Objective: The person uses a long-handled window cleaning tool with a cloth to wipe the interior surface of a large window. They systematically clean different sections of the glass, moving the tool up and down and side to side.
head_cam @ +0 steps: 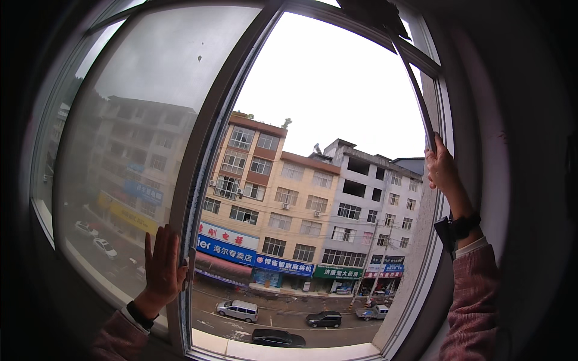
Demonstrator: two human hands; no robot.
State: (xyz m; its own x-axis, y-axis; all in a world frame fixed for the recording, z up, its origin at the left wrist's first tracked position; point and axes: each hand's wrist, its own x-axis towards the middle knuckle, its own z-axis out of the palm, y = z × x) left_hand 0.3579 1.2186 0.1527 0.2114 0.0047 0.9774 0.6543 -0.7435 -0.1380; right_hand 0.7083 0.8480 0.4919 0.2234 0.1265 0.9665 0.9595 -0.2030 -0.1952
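Observation:
My left hand (163,268) lies spread against the sliding window sash, its thumb at the edge of the metal frame (205,126) beside a small latch (191,261). The hazy glass pane (144,85) of that sash carries a few dark specks. On the right, my right hand (441,164) grips a long thin pole (417,90) that slants up and to the left. A dark, ragged-edged head (377,16), perhaps cloth, is at the pole's top, over the upper window frame; its exact kind cannot be told.
Between the sash and the right window jamb (445,113) the window is open to the outside. A pale sill (289,345) runs along the bottom. Beyond lie a street (280,320) with several vehicles and a row of buildings (298,194) with shop signs. A dark wall borders the right.

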